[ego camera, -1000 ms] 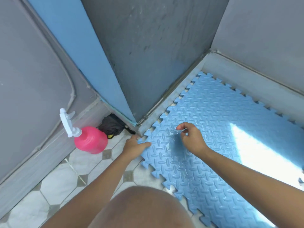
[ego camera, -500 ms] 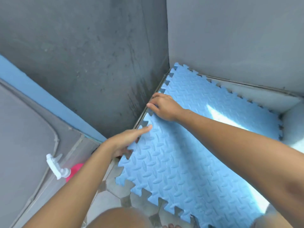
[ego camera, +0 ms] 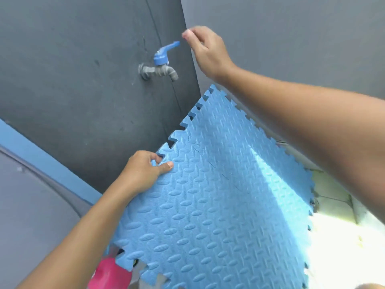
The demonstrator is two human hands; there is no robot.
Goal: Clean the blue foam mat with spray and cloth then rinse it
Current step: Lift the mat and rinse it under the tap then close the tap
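Note:
The blue foam mat (ego camera: 218,205), with a ribbed pattern and jigsaw edges, is lifted and tilted up against the dark wall corner. My left hand (ego camera: 143,174) grips its toothed left edge, thumb on top. My right hand (ego camera: 206,51) is raised off the mat, fingers loosely curled and holding nothing, just right of the blue lever of a grey wall tap (ego camera: 160,65). The pink spray bottle (ego camera: 108,274) shows partly under the mat's lower left corner. No cloth is in view.
Dark grey wall (ego camera: 83,80) on the left meets a lighter grey wall (ego camera: 291,38) at the corner. A blue painted strip (ego camera: 41,161) runs along the lower left. Bright sunlit floor (ego camera: 337,236) lies at the right.
The mat has been lifted from the floor and tilted up. My right hand left the mat and rose beside the tap lever. The view swung upward, bringing the tap into sight.

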